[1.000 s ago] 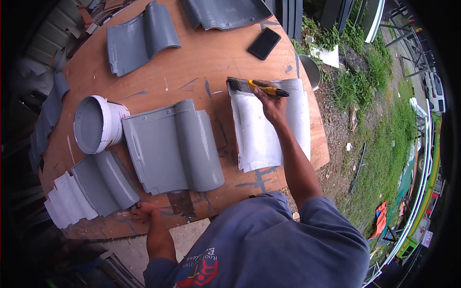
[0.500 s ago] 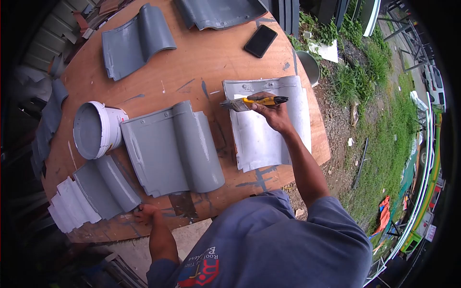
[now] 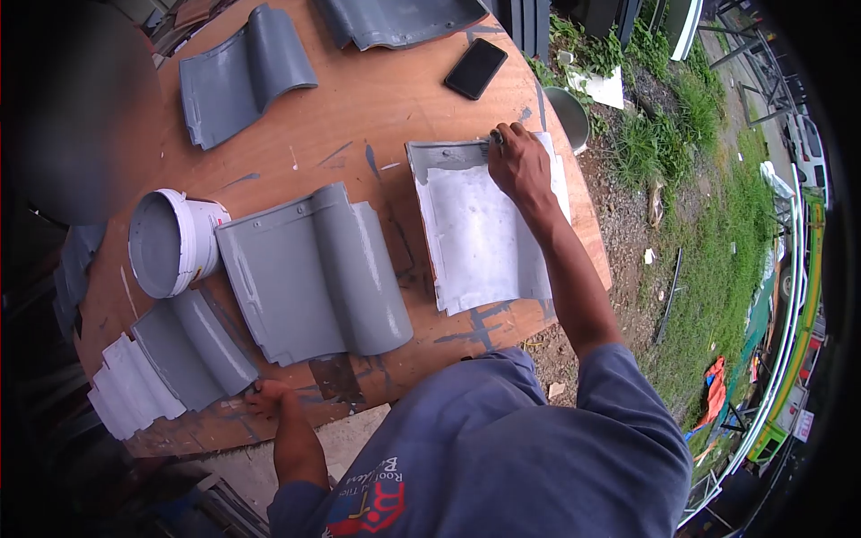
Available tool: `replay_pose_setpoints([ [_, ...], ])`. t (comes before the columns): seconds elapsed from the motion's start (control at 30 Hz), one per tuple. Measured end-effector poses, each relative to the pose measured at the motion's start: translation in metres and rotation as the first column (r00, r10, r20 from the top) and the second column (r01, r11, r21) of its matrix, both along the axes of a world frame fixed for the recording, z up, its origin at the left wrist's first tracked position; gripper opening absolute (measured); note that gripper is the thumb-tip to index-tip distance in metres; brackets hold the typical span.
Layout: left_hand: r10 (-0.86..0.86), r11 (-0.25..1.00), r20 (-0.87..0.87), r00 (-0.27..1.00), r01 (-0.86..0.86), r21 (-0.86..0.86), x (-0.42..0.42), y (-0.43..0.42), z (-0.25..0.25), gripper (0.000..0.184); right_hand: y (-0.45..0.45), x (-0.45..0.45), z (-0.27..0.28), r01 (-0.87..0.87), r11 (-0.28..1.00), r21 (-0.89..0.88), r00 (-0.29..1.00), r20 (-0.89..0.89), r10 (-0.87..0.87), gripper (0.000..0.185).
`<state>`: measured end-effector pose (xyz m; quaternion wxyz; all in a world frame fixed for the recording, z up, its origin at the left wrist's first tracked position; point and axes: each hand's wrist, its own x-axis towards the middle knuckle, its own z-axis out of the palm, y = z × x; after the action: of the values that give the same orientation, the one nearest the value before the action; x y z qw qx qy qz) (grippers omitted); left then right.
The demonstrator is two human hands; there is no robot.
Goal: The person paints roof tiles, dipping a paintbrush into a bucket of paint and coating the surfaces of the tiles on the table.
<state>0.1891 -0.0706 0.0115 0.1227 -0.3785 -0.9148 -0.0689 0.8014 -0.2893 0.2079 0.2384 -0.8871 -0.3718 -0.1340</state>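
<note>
Right hand: closed around a brush (image 3: 496, 136) at the top edge of the part-coated tile; the right hand (image 3: 520, 168) hides nearly all of it, showing only a small dark part.
Left hand: the left hand (image 3: 272, 397) has its fingers bent at the lower corner of the small gray tile (image 3: 197, 345); whether they grip it is unclear.
Part-coated tile: the part-coated tile (image 3: 484, 233) lies at the right of the tabletop (image 3: 377, 117), matte white and wavy, with a gray band along its top.
Materials: smooth wood, streaked with gray; a white pail (image 3: 199, 238) of gray liquid, tipped in view, beside a glossy, curved large gray tile (image 3: 314, 273).
Hard to see: a blurred dark shape (image 3: 81, 117) covers the upper left; one upper tile is cut off.
Count: six tiles on the wood, four gray, one white, one part-coated; one pail; one black phone (image 3: 475, 69).
</note>
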Motion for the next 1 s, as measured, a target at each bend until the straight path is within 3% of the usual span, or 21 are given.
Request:
replay_pose_setpoints([
  [0.07, 0.016, 1.0, 0.001, 1.0, -0.016, -0.014, -0.002, 0.001, -0.003, 0.05, -0.001, 0.007, 0.015, 0.076, 0.987, -0.142, 0.995, 0.069, -0.067, 0.009],
  [0.2, -0.002, 1.0, 0.0, 1.0, 0.002, 0.002, -0.004, 0.003, -0.004, 0.051, 0.009, -0.002, 0.034, 0.112, 0.983, -0.146, 0.989, 0.108, -0.096, 0.007],
  [0.27, -0.004, 1.0, 0.021, 1.0, 0.004, -0.016, -0.003, 0.0, -0.003, 0.051, 0.017, -0.001, 0.013, 0.031, 0.994, -0.101, 0.998, 0.057, -0.025, 0.006],
  [0.3, -0.006, 1.0, 0.018, 1.0, 0.006, -0.015, -0.003, 0.0, -0.003, 0.051, 0.022, -0.001, 0.004, -0.003, 0.998, -0.07, 0.993, -0.116, -0.006, 0.014],
  [0.33, -0.009, 1.0, 0.014, 1.0, 0.009, -0.012, -0.004, 0.001, -0.002, 0.051, 0.025, 0.0, -0.009, -0.015, 1.0, -0.002, 0.991, -0.136, 0.015, 0.018],
  [0.37, -0.007, 1.0, 0.013, 1.0, 0.007, -0.011, -0.006, 0.003, -0.004, 0.051, 0.025, 0.001, -0.008, -0.014, 0.996, 0.086, 0.957, -0.289, 0.038, 0.018],
  [0.47, -0.001, 1.0, 0.008, 1.0, 0.001, 0.003, -0.009, 0.003, -0.007, 0.051, 0.019, 0.011, 0.0, -0.002, 0.936, 0.351, 0.758, -0.61, 0.23, 0.024],
  [0.53, -0.023, 0.999, -0.001, 1.0, 0.023, 0.035, -0.005, 0.001, -0.007, 0.051, 0.008, 0.022, 0.004, -0.04, 0.945, 0.323, 0.779, -0.582, 0.232, 0.022],
  [0.6, -0.004, 1.0, 0.008, 1.0, 0.004, -0.014, -0.006, 0.002, -0.007, 0.051, -0.001, 0.031, 0.013, -0.017, 1.0, 0.019, 0.946, -0.324, 0.022, 0.016],
  [0.67, 0.011, 0.998, 0.008, 1.0, -0.01, -0.054, -0.007, 0.002, -0.004, 0.051, -0.008, 0.035, 0.023, 0.037, 0.99, -0.135, 0.994, -0.093, -0.05, 0.011],
  [0.73, -0.025, 0.999, 0.024, 0.999, 0.026, -0.033, -0.004, 0.0, -0.003, 0.052, -0.007, 0.029, 0.03, -0.013, 0.998, -0.065, 0.998, 0.055, 0.017, 0.01],
  [0.83, -0.015, 1.0, 0.022, 1.0, 0.016, -0.026, -0.004, 0.002, -0.003, 0.051, 0.005, 0.01, 0.036, -0.012, 0.995, -0.099, 0.988, 0.152, 0.027, 0.01],
  [0.87, -0.009, 1.0, 0.02, 1.0, 0.01, -0.029, -0.005, 0.001, -0.003, 0.051, 0.007, 0.009, 0.031, -0.018, 0.995, -0.102, 0.988, 0.15, 0.033, 0.01],
  [0.97, -0.016, 0.999, 0.048, 0.999, 0.017, -0.027, -0.003, 0.0, -0.002, 0.05, 0.012, 0.008, 0.001, -0.082, 0.997, -0.01, 0.965, -0.251, 0.077, 0.016],
  [1.0, -0.031, 0.999, 0.041, 0.999, 0.032, -0.02, -0.002, -0.001, -0.005, 0.049, 0.01, 0.009, 0.0, -0.089, 0.996, -0.008, 0.964, -0.251, 0.084, 0.017],
])
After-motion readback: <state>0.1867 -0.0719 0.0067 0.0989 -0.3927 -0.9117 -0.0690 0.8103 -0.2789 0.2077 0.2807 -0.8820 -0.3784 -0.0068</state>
